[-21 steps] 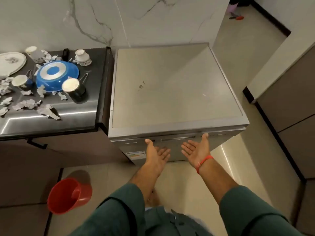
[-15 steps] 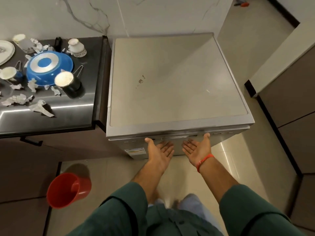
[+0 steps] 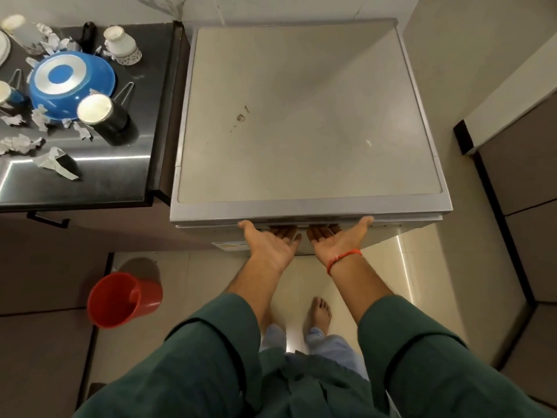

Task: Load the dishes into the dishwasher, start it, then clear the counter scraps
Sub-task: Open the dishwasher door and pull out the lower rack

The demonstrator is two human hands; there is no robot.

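Note:
The silver dishwasher [image 3: 301, 116] stands beside the dark counter [image 3: 105, 182] with its door closed. My left hand [image 3: 271, 245] and right hand [image 3: 337, 242] are palm up, side by side at the door's top edge. Their fingers reach into the handle recess [image 3: 303, 227] under the lip, fingertips hidden, and both thumbs touch the edge. On the counter sit an upturned blue bowl [image 3: 72, 82], a black cup [image 3: 102, 114], an upturned white cup [image 3: 122, 45] and several torn paper scraps [image 3: 55, 159].
A red bucket [image 3: 120, 300] stands on the tiled floor left of my bare feet. Brown cabinets [image 3: 518, 176] line the right side. A white plate edge [image 3: 3, 48] and another cup [image 3: 6, 93] show at the counter's far left.
Both hands have moved up and forward from below the door to its top edge, and the fingers have slipped into the handle recess. I have stepped closer to the dishwasher.

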